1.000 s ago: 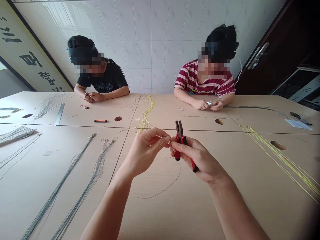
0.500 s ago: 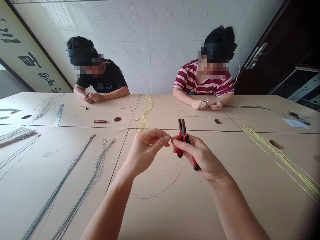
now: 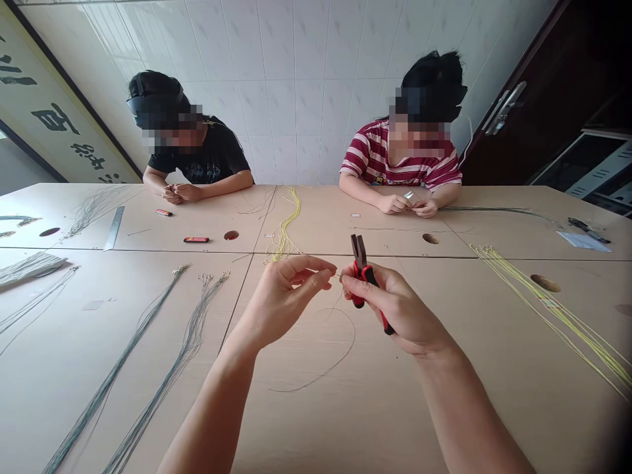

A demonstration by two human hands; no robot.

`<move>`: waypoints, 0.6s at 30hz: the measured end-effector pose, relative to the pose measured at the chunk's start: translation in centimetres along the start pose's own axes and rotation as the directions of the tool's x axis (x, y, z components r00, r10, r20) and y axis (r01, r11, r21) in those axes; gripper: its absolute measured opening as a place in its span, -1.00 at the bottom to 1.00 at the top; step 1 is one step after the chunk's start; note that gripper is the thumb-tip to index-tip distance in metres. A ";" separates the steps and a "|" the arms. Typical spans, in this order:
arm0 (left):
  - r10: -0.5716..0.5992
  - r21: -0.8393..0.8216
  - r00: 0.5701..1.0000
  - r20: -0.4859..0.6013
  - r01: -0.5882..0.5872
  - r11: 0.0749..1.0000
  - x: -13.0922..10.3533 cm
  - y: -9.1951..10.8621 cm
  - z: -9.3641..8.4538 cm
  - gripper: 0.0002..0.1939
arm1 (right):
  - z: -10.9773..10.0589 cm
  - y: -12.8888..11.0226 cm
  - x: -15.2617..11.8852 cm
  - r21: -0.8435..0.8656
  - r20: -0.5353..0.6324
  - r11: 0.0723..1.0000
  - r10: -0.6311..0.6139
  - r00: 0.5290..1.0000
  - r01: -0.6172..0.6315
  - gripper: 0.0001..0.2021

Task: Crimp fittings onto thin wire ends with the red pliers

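My left hand point(image 3: 289, 296) is closed, thumb and fingertips pinching the tip of a thin cord point(image 3: 354, 336). A very short bit of the cord shows in the narrow gap between my hands; any small fitting there is too tiny to make out. My right hand point(image 3: 395, 306) holds red-and-black pliers point(image 3: 359, 247) against the palm, jaws pointing up and slightly apart. Its thumb and forefinger pinch the cord too. Below these fingers the cord drops to the table and curves in a wide loop towards me.
Bundles of grey-green cords point(image 3: 170, 355) lie to the left, yellow cords point(image 3: 557, 309) to the right and another yellow bundle point(image 3: 291, 220) ahead. A ruler point(image 3: 114, 228), a red marker-like stick point(image 3: 196, 239) and table holes point(image 3: 545, 283) are around. Two people point(image 3: 200, 151) sit opposite.
My fingertips have parted slightly, so a short bit of cord shows between them. The pliers stay in my right hand, and the view has shifted a little.
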State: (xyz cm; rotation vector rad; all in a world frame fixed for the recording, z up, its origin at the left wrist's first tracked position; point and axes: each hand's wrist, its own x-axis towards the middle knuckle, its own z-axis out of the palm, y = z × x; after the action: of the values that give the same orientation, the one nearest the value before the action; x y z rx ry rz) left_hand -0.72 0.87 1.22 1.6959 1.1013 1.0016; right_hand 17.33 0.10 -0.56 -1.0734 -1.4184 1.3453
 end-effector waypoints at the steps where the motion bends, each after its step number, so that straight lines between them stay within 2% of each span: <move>1: -0.002 0.006 1.000 -0.009 0.002 1.000 0.0 -0.1 -0.1 -0.84 | 0.0 0.0 0.0 -0.016 -0.007 1.000 -0.005 1.000 0.005 -0.80; 7: 0.001 0.054 1.000 0.005 -0.001 0.999 -0.1 -0.3 -0.3 -0.86 | -0.1 0.2 0.0 -0.107 -0.027 0.994 -0.010 1.000 0.007 -0.78; 11: 0.049 0.086 0.998 0.030 -0.052 0.995 -0.1 -0.2 -0.1 -0.88 | -0.2 0.1 -0.1 -0.111 0.003 0.994 -0.018 1.000 0.018 -0.78; 18: 0.033 0.142 0.999 0.016 -0.035 0.989 -0.1 0.2 0.1 -0.86 | -0.1 0.1 0.1 -0.116 -0.007 0.993 -0.008 1.000 0.007 -0.77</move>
State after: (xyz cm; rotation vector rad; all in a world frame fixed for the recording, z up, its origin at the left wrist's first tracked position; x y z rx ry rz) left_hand -0.64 0.68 1.31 1.8380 1.1615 0.9500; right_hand 17.43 0.19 -0.70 -1.1460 -1.5091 1.2656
